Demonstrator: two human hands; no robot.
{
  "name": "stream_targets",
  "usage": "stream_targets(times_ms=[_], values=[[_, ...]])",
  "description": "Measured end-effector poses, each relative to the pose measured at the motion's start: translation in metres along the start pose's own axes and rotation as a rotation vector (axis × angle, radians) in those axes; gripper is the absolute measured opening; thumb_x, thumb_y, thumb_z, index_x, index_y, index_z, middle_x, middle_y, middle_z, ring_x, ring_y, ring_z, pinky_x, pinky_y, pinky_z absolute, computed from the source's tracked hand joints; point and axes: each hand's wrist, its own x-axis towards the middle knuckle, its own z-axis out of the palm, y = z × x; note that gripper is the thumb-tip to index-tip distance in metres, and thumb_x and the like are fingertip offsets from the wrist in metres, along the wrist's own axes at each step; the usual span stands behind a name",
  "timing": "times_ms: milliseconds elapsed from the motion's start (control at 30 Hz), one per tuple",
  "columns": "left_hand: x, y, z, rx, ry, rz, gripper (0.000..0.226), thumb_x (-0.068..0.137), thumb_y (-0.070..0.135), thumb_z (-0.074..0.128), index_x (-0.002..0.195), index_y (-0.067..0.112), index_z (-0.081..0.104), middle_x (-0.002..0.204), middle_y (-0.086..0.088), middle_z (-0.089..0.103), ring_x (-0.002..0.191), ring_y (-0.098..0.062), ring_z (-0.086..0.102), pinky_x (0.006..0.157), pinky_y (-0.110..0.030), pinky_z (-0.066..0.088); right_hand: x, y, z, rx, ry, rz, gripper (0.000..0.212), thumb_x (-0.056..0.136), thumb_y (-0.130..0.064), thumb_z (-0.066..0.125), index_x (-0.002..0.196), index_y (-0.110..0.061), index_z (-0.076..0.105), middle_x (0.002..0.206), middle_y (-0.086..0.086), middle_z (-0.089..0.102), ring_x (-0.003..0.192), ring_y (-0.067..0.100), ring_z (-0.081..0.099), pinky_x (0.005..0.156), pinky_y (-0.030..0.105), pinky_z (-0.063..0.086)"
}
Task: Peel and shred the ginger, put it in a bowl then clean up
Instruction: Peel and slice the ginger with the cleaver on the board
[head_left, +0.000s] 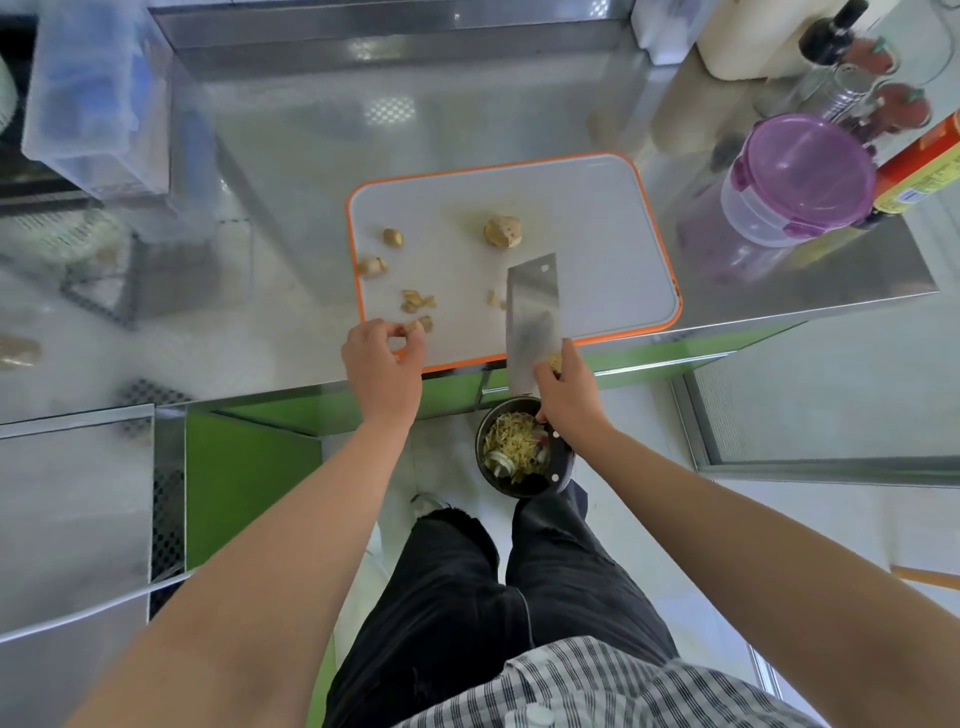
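A white cutting board (597, 234) with an orange rim lies on the steel counter. On it sit a ginger chunk (503, 232), two small knobs (393, 237) at the left, and several peel scraps (418, 301). My left hand (382, 364) pinches a scrap at the board's near left edge. My right hand (569, 395) grips the handle of a cleaver (530, 306), whose blade lies flat over the board's near edge, and a small ginger bit sits by my thumb. Below the counter edge, a dark round container (480, 441) holds shredded ginger and scraps.
A purple-lidded plastic tub (800, 176) stands right of the board, with a red and yellow tin (924, 166) and bottles (831, 36) behind it. A clear plastic box (98, 88) stands at the back left. The counter's front edge runs just under my hands.
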Motion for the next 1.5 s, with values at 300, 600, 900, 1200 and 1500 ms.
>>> stream_targets(times_ms=[300, 600, 900, 1200, 1500], values=[[-0.003, -0.003, -0.006, -0.126, -0.017, 0.066, 0.027, 0.095, 0.033, 0.054, 0.08, 0.011, 0.054, 0.106, -0.031, 0.058, 0.104, -0.04, 0.052, 0.065, 0.001, 0.032, -0.018, -0.005, 0.029, -0.148, -0.031, -0.156, 0.014, 0.098, -0.024, 0.041, 0.102, -0.011, 0.042, 0.066, 0.01, 0.049, 0.055, 0.03, 0.05, 0.055, 0.045, 0.049], [0.003, -0.01, -0.012, -0.04, -0.025, 0.043, 0.028, 0.092, 0.039, 0.059, 0.101, 0.013, 0.066, 0.109, -0.005, 0.061, 0.106, -0.021, 0.051, 0.083, -0.022, 0.034, -0.013, -0.016, 0.03, -0.249, -0.011, -0.224, 0.008, 0.098, -0.02, 0.042, 0.101, -0.012, 0.043, 0.061, 0.002, 0.046, 0.053, 0.017, 0.044, 0.044, 0.03, 0.028], [0.01, 0.035, 0.008, -0.127, -0.063, 0.089, 0.012, 0.085, 0.022, 0.069, 0.095, 0.019, 0.066, 0.091, 0.006, 0.068, 0.08, -0.012, 0.059, 0.074, -0.029, 0.048, 0.021, -0.021, -0.023, -0.113, 0.119, -0.173, 0.02, 0.094, -0.023, 0.044, 0.079, -0.013, 0.034, 0.062, 0.008, 0.04, 0.065, 0.047, 0.058, 0.048, 0.038, 0.038], [0.066, 0.075, 0.058, 0.096, 0.05, 0.097, 0.014, 0.086, 0.022, 0.064, 0.099, 0.019, 0.067, 0.097, 0.002, 0.07, 0.091, -0.026, 0.061, 0.072, -0.031, 0.041, 0.071, -0.025, -0.062, -0.143, 0.088, -0.18, 0.008, 0.097, -0.023, 0.043, 0.094, -0.015, 0.043, 0.069, 0.013, 0.053, 0.06, 0.037, 0.059, 0.053, 0.042, 0.047], [0.101, 0.096, 0.076, 0.25, -0.001, 0.052, 0.024, 0.088, 0.02, 0.062, 0.111, 0.025, 0.067, 0.107, -0.001, 0.068, 0.105, -0.028, 0.053, 0.079, -0.037, 0.043, 0.116, -0.043, -0.066, -0.198, -0.051, -0.179, 0.016, 0.098, -0.026, 0.044, 0.106, -0.012, 0.046, 0.068, 0.011, 0.053, 0.059, 0.035, 0.06, 0.061, 0.049, 0.052]])
